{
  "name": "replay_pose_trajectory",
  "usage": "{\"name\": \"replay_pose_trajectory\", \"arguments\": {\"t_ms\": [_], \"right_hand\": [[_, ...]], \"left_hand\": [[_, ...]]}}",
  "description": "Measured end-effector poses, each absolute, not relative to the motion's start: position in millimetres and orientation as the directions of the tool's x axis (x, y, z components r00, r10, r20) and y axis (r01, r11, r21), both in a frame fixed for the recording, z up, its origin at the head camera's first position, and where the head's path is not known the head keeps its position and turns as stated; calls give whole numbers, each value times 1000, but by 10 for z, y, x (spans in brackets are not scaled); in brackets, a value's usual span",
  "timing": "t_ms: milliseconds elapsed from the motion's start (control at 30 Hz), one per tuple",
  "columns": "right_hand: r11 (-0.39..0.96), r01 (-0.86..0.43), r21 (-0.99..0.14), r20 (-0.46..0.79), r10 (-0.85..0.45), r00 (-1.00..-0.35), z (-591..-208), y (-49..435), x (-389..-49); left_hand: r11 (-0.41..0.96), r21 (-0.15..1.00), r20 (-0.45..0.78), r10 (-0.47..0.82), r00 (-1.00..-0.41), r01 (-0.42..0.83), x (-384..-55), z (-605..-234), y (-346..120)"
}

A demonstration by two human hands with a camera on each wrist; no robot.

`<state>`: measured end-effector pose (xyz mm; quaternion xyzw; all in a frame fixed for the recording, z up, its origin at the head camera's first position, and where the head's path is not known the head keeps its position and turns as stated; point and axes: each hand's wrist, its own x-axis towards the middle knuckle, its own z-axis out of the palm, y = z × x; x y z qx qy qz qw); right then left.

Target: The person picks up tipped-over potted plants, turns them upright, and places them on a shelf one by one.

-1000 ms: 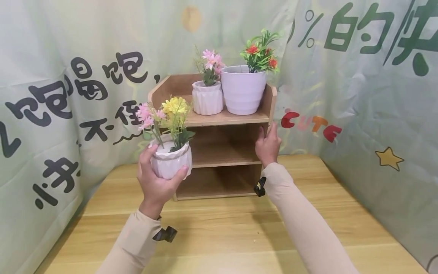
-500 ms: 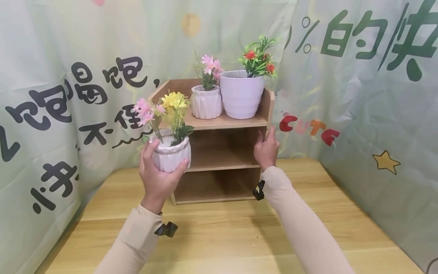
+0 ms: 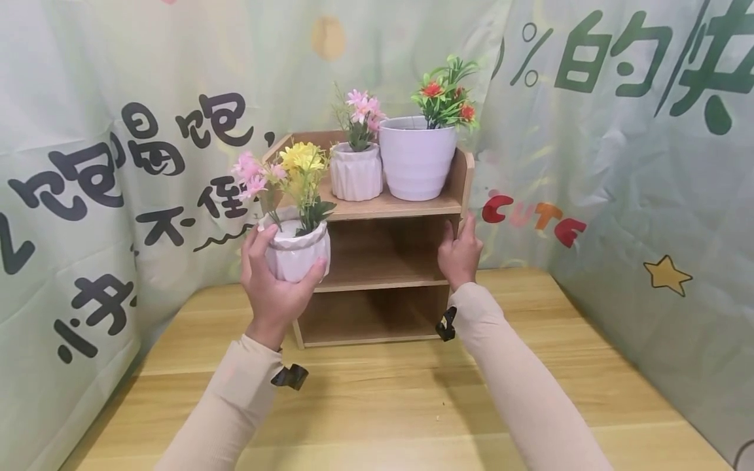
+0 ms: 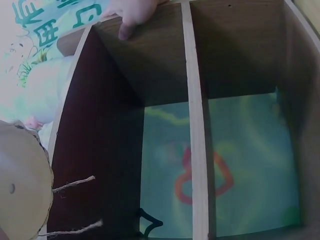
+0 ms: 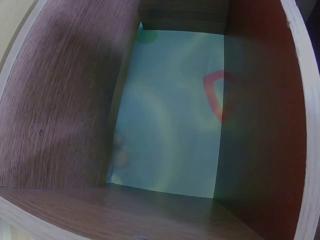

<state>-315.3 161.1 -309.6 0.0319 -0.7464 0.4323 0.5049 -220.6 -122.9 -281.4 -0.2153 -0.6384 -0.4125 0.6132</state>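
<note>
My left hand (image 3: 277, 281) grips a small white fluted flowerpot (image 3: 299, 255) with pink and yellow flowers, its thumb in front and fingers round the left side. The pot is held up off the table, in front of the left end of a wooden shelf unit (image 3: 377, 286). From the left wrist view, the round underside of the flowerpot (image 4: 22, 175) shows, with two twine ends beside it. On the unit's right side panel, my right hand (image 3: 461, 256) holds the edge just below the top board. Some of its fingers are hidden behind the panel.
Atop the shelf unit stand a small white flowerpot (image 3: 357, 171) with pink flowers and a larger white flowerpot (image 3: 417, 160) with red flowers, close together at the right. The unit stands on a wooden table (image 3: 377, 405). Printed cloth (image 3: 618, 150) hangs behind and at both sides.
My left hand has lifted the flowerpot with pink and yellow flowers a little higher towards the top board. The right hand keeps its hold on the side panel. The head view has tilted slightly.
</note>
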Motion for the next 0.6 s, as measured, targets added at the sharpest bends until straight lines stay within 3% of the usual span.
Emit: {"name": "replay_pose_trajectory", "arguments": {"t_ms": [300,600], "right_hand": [[641,-510,-574,814,376,-443,-3103,1617,-3169],[640,-504,-580,808,376,-453,-3097,1622,-3167]], "left_hand": [[589,249,963,-236,-130,769,-2307,-2702,-1213],[597,259,960,-246,-134,759,-2405,-2606,-1186]]}}
